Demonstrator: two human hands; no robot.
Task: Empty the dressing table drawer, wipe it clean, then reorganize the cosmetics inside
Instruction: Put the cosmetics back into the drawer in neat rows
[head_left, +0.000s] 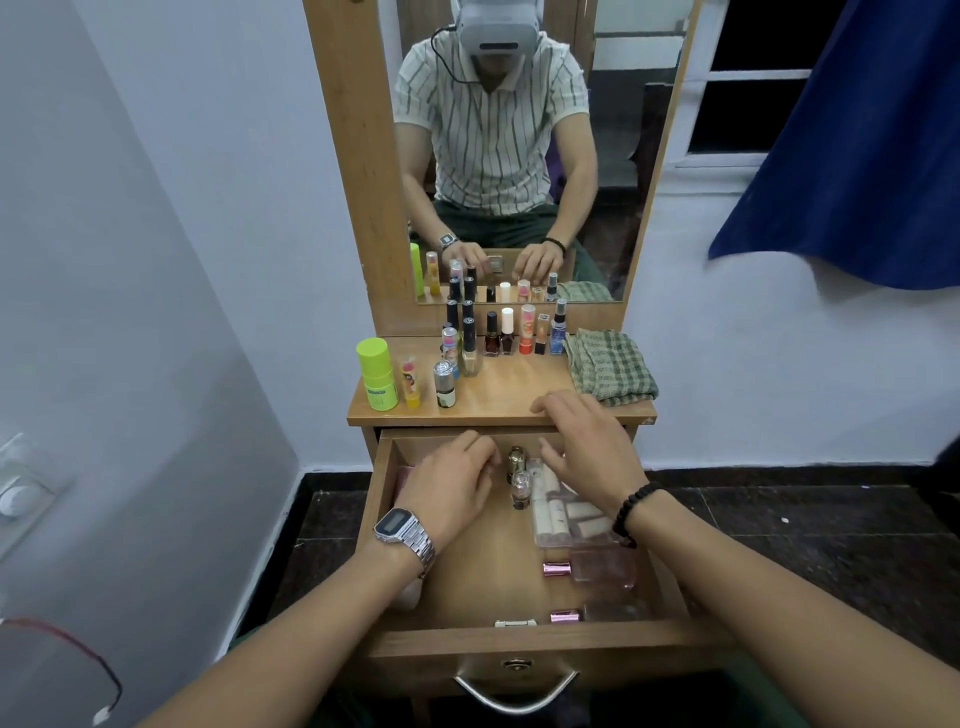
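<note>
Drawer (524, 642) pulled out full below the table (498, 400) front edge, both my hands over its far end. My left hand (457, 483) sits in the drawer's far left part, fingers (480, 452) curled downward; can't tell if they hold anything, palm hides it. My right hand (587, 447) hovers at the drawer's far right, just under the table's front edge, fingers (550, 454) spread wide and relaxed, holding nothing. Between the hands: a gold-capped bottle (515, 460) and a small clear bottle (520, 488), both upright near the drawer's far middle. Clear plastic case (569, 514) of pale tubes along the right side, two pink-capped glass bottles (597, 569) lying flat nearer the front right corner. On the table: green bottle (376, 374) at the left edge, row of nail polishes and small bottles (511, 332) at the back edge by the mirror (519, 156), folded checked cloth (610, 366) at the right edge.
</note>
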